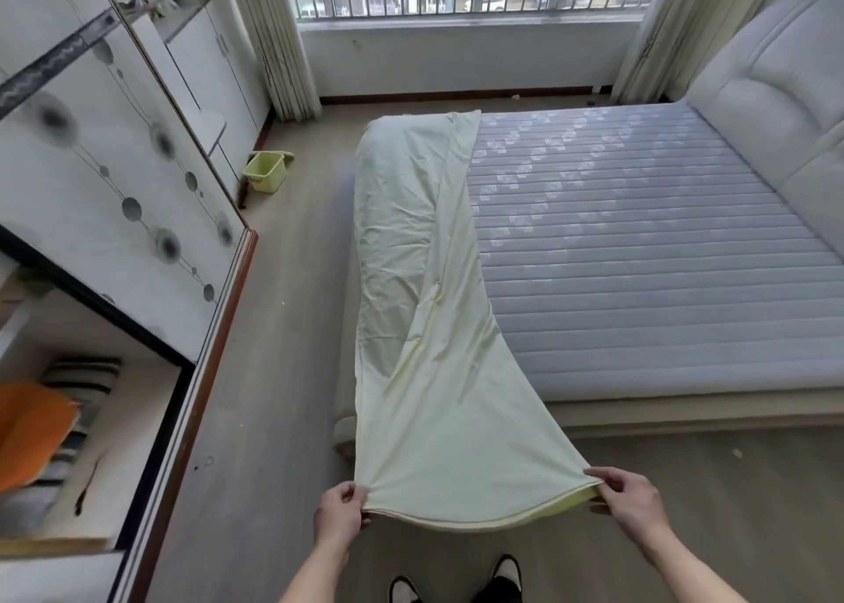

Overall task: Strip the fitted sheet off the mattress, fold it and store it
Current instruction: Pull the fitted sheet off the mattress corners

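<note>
Grey quilted mattress (pixel 639 259) bare beside pale sheet (pixel 424 328), both hands' fingers (pixel 354 495) pinching it.

Both arms reach out in front of the body, low and spread apart. The left hand (pixel 340 509) sits at seven o'clock with its fingers (pixel 354 495) curled and pinching. The right hand (pixel 628 499) sits at five o'clock, its fingers (pixel 603 477) pinching too.

Both forearms are showing bare at the lower frame, no sleeves visible. Left hand (pixel 340 509) and right hand (pixel 628 502) are wearing no gloves or rings. Dark trousers and white-toed dark shoes (pixel 507 573) are showing at bottom centre.
</note>
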